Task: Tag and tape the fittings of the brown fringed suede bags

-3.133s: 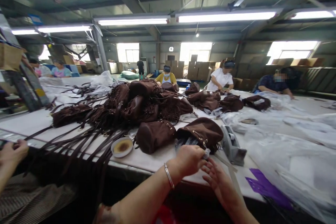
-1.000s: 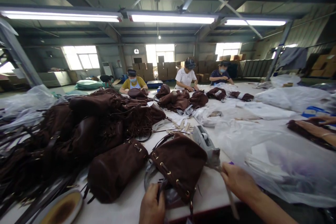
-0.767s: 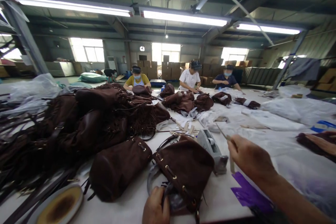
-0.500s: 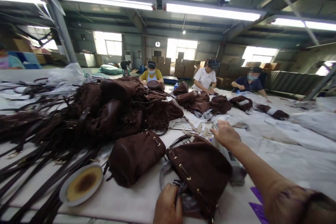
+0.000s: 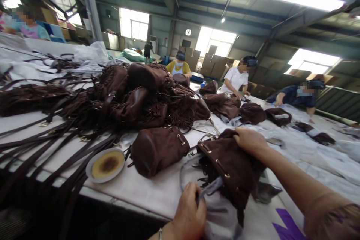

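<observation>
A brown suede drawstring bag (image 5: 229, 167) lies on the white table (image 5: 157, 191) in front of me, mouth toward me. My left hand (image 5: 189, 213) is closed on grey plastic stuffing (image 5: 219, 213) that sticks out of the bag's mouth. My right hand (image 5: 249, 140) grips the bag's far upper edge. A second brown bucket bag (image 5: 157, 150) lies just left of it.
A big heap of brown fringed bags and straps (image 5: 112, 97) covers the table's left. A round dish with brown glue (image 5: 105, 165) sits near the front edge. A grey tape dispenser (image 5: 266, 191) is behind the bag. Clear plastic sheets (image 5: 317, 161) spread right. Several people work at the far side.
My right hand came back from the far strips and took hold of the bag's top. The bag is lifted and tilted. My left hand has pulled the grey stuffing toward me.
</observation>
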Available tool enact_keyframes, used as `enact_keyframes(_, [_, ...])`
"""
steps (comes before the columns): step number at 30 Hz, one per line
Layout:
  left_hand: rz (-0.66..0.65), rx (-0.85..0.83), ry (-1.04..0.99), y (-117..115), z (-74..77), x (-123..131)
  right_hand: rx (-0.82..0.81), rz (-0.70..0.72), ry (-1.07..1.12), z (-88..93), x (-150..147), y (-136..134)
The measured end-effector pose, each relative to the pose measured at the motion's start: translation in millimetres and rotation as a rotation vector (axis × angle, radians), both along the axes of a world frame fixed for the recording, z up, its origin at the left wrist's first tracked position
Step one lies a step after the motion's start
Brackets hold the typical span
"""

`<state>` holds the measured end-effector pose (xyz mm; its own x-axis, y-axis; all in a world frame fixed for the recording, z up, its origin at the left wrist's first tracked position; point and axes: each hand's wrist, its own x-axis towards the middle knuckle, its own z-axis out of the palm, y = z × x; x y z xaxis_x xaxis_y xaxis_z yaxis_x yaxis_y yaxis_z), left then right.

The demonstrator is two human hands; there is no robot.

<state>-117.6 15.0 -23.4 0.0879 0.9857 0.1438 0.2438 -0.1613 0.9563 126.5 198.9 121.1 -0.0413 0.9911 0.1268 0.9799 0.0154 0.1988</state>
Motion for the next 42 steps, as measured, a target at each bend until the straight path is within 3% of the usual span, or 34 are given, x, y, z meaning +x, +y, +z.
enact_keyframes(4, [0.027, -0.122, -0.092, 16, 22.9, 14, 0.408, 0.105, 0.027, 37.9, -12, 30])
enact_keyframes(6, [0.034, -0.162, -0.102, 26, 28.1, 22, 0.579, 0.141, 0.107, 43.5, -22, 31])
enact_keyframes(8, [0.026, -0.185, -0.101, 32, 26.7, 28, 0.651, 0.170, 0.200, 35.7, -35, 17])
enact_keyframes(9, [0.017, -0.192, -0.096, 33, 23.6, 31, 0.632, 0.180, 0.250, 26.3, -41, 4])
enact_keyframes(11, [0.005, -0.196, -0.071, 30, 14.5, 34, 0.443, 0.194, 0.387, -2.2, -52, -31])
enact_keyframes(13, [0.003, -0.190, -0.044, 22, 5.1, 38, 0.172, 0.106, 0.521, -38.0, -59, -68])
enact_keyframes(16, [-0.038, -0.156, -0.033, 6, -2.0, 46, -0.084, -0.053, 0.797, -83.8, -66, -110])
enact_keyframes(18, [-0.154, -0.103, -0.047, -6, -1.7, 50, -0.214, -0.116, 1.035, -97.8, -68, -124])
enact_keyframes(21, [-0.336, -0.090, -0.091, -18, 0.0, 49, -0.249, -0.036, 1.271, -93.0, -64, -141])
enact_keyframes(24, [-0.344, -0.341, -0.352, -18, -2.1, 37, -0.228, 0.218, 1.162, -77.1, -51, -166])
enact_keyframes(27, [-0.206, -0.610, -0.866, -8, -4.3, 18, -0.263, 0.418, 0.966, -71.4, -32, -197])
enact_keyframes(30, [-0.055, -0.586, -1.165, 0, -1.1, 0, -0.258, 0.524, 0.786, -80.6, -12, -219])
enact_keyframes(34, [0.094, -0.470, -1.139, 1, 10.0, -16, -0.139, 0.539, 0.593, -106.6, 12, -232])
enact_keyframes(38, [0.199, -0.477, -1.106, -6, 24.6, -25, 0.014, 0.503, 0.504, -130.0, 18, -243])
enact_keyframes(40, [0.197, -0.491, -1.148, -15, 33.3, -27, 0.052, 0.504, 0.522, -138.3, 13, -248])
enact_keyframes(42, [0.100, -0.468, -1.183, -30, 42.9, -29, 0.080, 0.521, 0.571, -145.4, 6, -253])
